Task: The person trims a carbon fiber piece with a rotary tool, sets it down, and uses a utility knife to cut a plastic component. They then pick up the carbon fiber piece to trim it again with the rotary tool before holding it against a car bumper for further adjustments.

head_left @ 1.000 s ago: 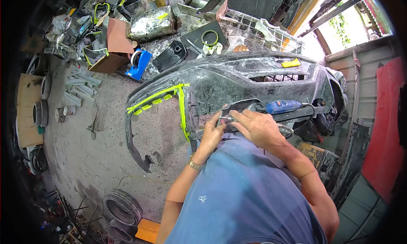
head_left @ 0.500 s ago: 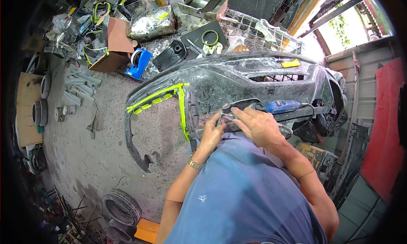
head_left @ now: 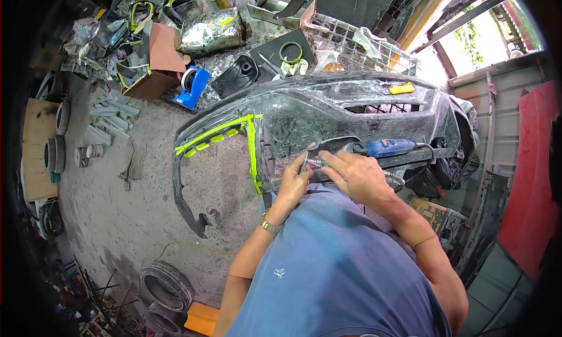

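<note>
A large dark car bumper (head_left: pixel 316 114) with a woven carbon-like surface lies in front of me, dusty with white powder. Close to my body, my left hand (head_left: pixel 293 182) is closed round a small dark piece (head_left: pixel 304 163), its thumb and fingers on either side. My right hand (head_left: pixel 357 174) grips a slim metal-tipped tool (head_left: pixel 315 161), mostly hidden by the fingers, and its tip meets the piece. A blue rotary tool (head_left: pixel 391 147) with a cord rests on the bumper just right of my right hand. Bright yellow-green tape (head_left: pixel 253 155) edges the bumper's left opening.
A yellow-handled cutter (head_left: pixel 401 88) lies on the bumper. Behind it are a blue tape dispenser (head_left: pixel 192 88), a tape roll (head_left: pixel 290 52), a cardboard box (head_left: pixel 155 73) and a wire rack (head_left: pixel 351 41). Tyres (head_left: pixel 168 285) lie at lower left; a red panel (head_left: pixel 530 173) stands right.
Both hands stay in nearly the same place, with only a very slight shift of the right fingers and the metal tip. Nothing else has visibly moved.
</note>
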